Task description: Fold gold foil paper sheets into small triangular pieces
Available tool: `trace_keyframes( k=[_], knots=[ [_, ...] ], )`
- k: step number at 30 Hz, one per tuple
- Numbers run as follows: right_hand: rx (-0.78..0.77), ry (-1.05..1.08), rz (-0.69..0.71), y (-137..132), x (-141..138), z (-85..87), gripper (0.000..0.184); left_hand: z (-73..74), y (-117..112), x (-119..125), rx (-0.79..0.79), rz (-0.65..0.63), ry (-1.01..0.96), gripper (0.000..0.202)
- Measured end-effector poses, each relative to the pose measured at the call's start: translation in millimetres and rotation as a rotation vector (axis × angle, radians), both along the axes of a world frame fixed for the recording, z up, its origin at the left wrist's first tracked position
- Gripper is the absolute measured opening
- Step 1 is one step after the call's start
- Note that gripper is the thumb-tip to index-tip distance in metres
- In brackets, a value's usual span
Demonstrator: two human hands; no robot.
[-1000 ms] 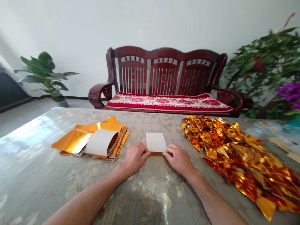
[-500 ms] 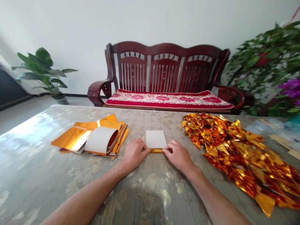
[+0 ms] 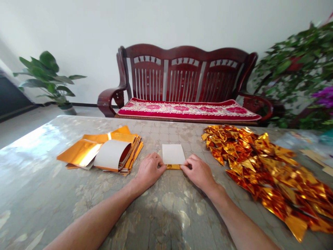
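Note:
A sheet of gold foil paper point(image 3: 173, 153) lies white side up on the table, its near edge turned up into a narrow gold strip. My left hand point(image 3: 151, 168) pinches the left end of that folded strip between thumb and fingers. At the strip's right end, my right hand point(image 3: 198, 172) has the same kind of pinch. Left of my left hand is a stack of gold foil paper point(image 3: 114, 152), with a curled white-backed piece on top. Folded gold foil pieces point(image 3: 260, 166) are heaped to the right of my right hand.
The table point(image 3: 109, 215) has a glossy, patterned cover. Clear plastic bags point(image 3: 296, 140) and tan card pieces point(image 3: 313, 157) lie at its far right. Behind stand a dark red wooden bench point(image 3: 184, 76), a potted plant point(image 3: 49, 78) and leafy greenery point(image 3: 291, 66).
The gold strip along the paper's near edge shows slightly wider now. Both hands stay in nearly the same place on its ends.

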State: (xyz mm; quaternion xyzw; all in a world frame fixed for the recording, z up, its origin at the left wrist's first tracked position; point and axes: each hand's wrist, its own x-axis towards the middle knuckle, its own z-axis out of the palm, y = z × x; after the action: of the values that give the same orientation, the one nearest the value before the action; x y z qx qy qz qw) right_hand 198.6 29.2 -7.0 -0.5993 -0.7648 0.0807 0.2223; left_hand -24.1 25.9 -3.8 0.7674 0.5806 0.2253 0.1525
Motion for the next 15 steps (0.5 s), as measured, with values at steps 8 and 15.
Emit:
trace_keyframes(
  k=[8,15],
  knots=[
    [-0.023,0.020,-0.010,-0.2,-0.2,1.2,0.018,-0.2,0.3,0.0,-0.002,0.038,-0.004,0.015],
    [-0.041,-0.007,-0.021,-1.7,0.3,2.7,0.019,0.3,0.3,0.0,0.006,0.051,0.032,0.021]
  ],
)
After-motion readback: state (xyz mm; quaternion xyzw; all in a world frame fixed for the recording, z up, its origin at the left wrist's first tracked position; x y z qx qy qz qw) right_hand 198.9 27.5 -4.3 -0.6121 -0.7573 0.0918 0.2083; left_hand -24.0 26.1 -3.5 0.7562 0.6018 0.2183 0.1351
